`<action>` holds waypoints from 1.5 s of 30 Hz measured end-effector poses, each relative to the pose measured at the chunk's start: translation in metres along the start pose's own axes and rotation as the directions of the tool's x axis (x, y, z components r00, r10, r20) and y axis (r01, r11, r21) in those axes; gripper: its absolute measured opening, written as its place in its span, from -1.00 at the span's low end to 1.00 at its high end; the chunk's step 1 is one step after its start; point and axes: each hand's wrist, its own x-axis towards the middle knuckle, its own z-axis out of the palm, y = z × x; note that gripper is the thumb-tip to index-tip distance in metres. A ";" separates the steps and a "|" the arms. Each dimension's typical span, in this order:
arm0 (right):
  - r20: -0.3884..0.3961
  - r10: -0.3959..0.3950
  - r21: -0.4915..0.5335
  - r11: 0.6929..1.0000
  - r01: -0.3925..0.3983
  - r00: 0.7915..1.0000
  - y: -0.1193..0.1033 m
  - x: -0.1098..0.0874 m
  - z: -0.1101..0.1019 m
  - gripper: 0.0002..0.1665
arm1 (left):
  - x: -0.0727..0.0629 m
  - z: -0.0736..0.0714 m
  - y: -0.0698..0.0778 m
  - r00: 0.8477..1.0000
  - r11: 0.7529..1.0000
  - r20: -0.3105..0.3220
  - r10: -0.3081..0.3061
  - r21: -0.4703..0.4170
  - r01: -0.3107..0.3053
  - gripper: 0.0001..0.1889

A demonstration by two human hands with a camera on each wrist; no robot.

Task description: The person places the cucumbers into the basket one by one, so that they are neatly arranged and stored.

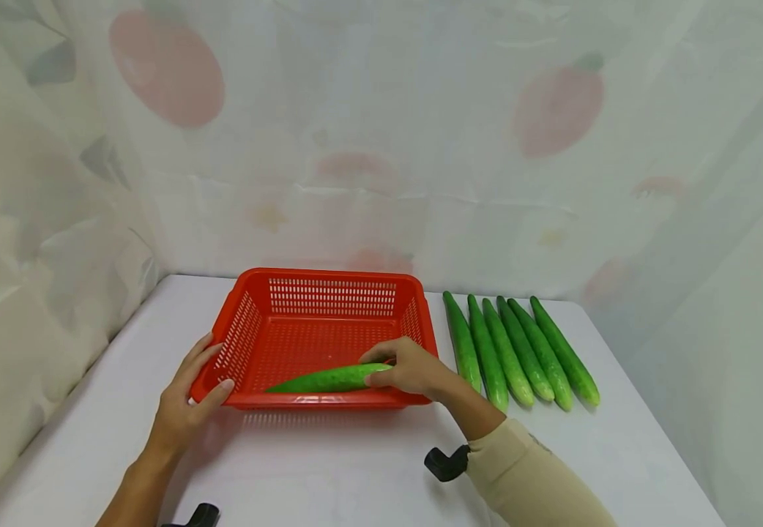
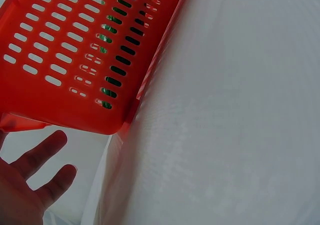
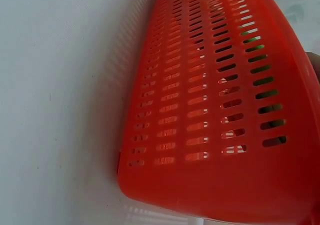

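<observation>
The right hand (image 1: 411, 369) has its fingers curled round one end of a cucumber (image 1: 329, 380), pinching it between thumb and fingertips. The cucumber lies nearly level inside the red basket (image 1: 329, 282), along its near wall, its far tip pointing to the left. The left hand (image 1: 187, 399) rests on the basket's near left corner, thumb along the front rim and fingers spread up the side wall; the fingers look nearly straight, pressing rather than clutching. The basket stands on a white table (image 1: 355, 468). Just right of the basket, five more cucumbers (image 1: 520, 351) lie side by side. A patterned curtain (image 1: 381, 132) hangs behind.
</observation>
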 end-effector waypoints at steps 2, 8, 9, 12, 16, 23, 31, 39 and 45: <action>0.002 0.013 0.007 1.000 -0.013 1.000 0.000 0.002 0.001 -0.66 | 0.000 0.000 0.000 1.000 1.000 0.000 -0.001 0.000 0.001 -0.40; -0.008 0.038 -0.023 0.999 -0.038 0.999 -0.001 0.004 0.002 -0.64 | -0.001 0.000 0.000 1.000 1.000 -0.002 -0.008 0.006 0.008 -0.40; -0.002 0.040 -0.029 0.999 -0.041 0.999 -0.002 0.004 0.002 -0.65 | -0.001 0.000 0.000 1.000 1.000 -0.001 -0.008 0.008 0.008 -0.39; 0.024 0.045 -0.037 0.998 -0.044 0.999 -0.002 0.006 0.003 -0.65 | -0.001 0.000 -0.002 1.000 1.000 0.001 -0.009 0.005 0.008 -0.38; 0.044 0.068 -0.030 0.997 -0.067 0.997 -0.002 0.008 0.003 -0.64 | -0.001 0.000 -0.002 1.000 1.000 0.004 -0.007 -0.002 0.007 -0.38; 0.012 0.115 -0.029 0.993 -0.115 0.993 0.000 0.012 0.006 -0.70 | 0.000 0.000 0.001 1.000 1.000 0.001 -0.008 0.004 0.008 -0.39; 0.015 0.148 -0.033 0.988 -0.148 0.989 0.001 0.017 0.008 -0.70 | -0.001 0.000 0.000 1.000 1.000 0.001 0.000 -0.010 0.000 -0.40; 0.025 0.149 0.015 0.989 -0.149 0.989 0.002 0.017 0.009 -0.72 | 0.000 0.000 -0.001 1.000 1.000 0.000 -0.005 -0.008 0.005 -0.40; 0.006 0.148 -0.007 0.989 -0.148 0.989 0.001 0.018 0.008 -0.73 | 0.000 0.001 -0.002 1.000 1.000 -0.006 -0.007 -0.002 0.007 -0.40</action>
